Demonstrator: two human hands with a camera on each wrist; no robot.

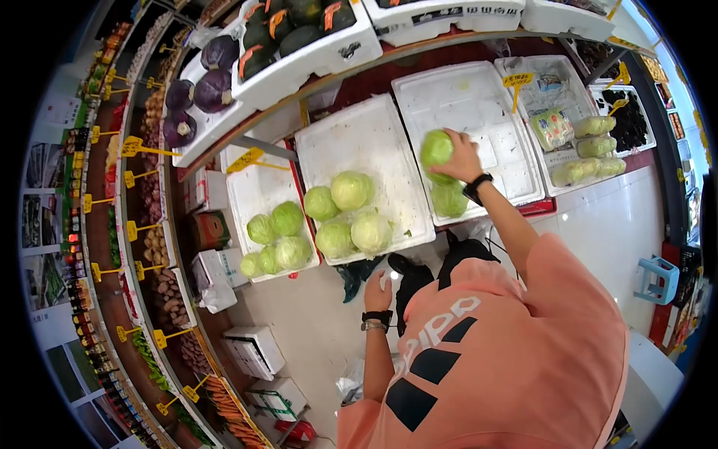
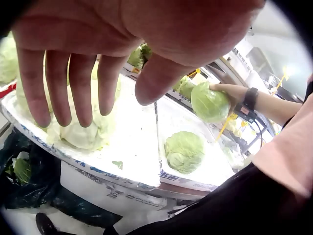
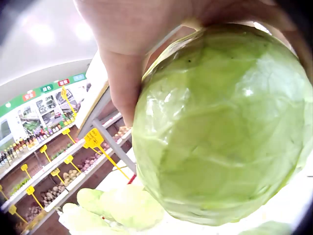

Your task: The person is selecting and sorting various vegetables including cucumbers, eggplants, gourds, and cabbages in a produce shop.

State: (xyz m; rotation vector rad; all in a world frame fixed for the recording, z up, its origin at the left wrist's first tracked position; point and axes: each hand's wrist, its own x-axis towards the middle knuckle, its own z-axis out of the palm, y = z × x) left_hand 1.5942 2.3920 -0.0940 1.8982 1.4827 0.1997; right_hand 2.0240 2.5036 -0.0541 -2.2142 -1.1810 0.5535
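My right hand (image 1: 464, 157) grips a round green cabbage (image 3: 220, 127) from above, its thumb along one side. In the head view this cabbage is over the near left part of a white foam box (image 1: 486, 112). Another cabbage (image 1: 449, 200) sits in that box near its front edge. My left hand (image 1: 378, 294) is low in front of the neighbouring foam box (image 1: 321, 142) and holds nothing. Its fingers (image 2: 61, 93) are spread and extended in the left wrist view, overlapping the several cabbages (image 1: 351, 191) grouped in that box.
Smaller cabbages (image 1: 288, 218) fill the front of a box farther left. Wrapped long vegetables (image 1: 594, 147) lie in the rightmost box. A shelf edge (image 1: 329, 78) with purple cabbages (image 1: 213, 90) overhangs the back. Yellow price tags (image 1: 516, 80) stick up. A dark plastic bag (image 2: 34, 171) lies below.
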